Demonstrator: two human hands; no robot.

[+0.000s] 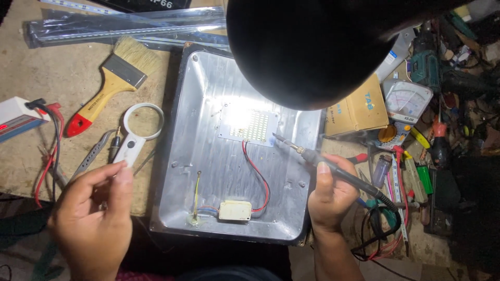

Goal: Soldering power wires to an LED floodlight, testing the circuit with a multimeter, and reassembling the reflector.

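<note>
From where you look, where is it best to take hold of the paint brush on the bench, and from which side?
Probably by the wooden handle of the paint brush, coming from the lower left. The red-tipped end points that way and lies free, while the bristles point up right near the metal tray.

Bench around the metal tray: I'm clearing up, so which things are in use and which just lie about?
In use: soldering iron in right hand; metal tray; LED board; left hand pinching something unseen.
Lying about: paintbrush, magnifying glass, tweezers, multimeter, cardboard box.
</note>
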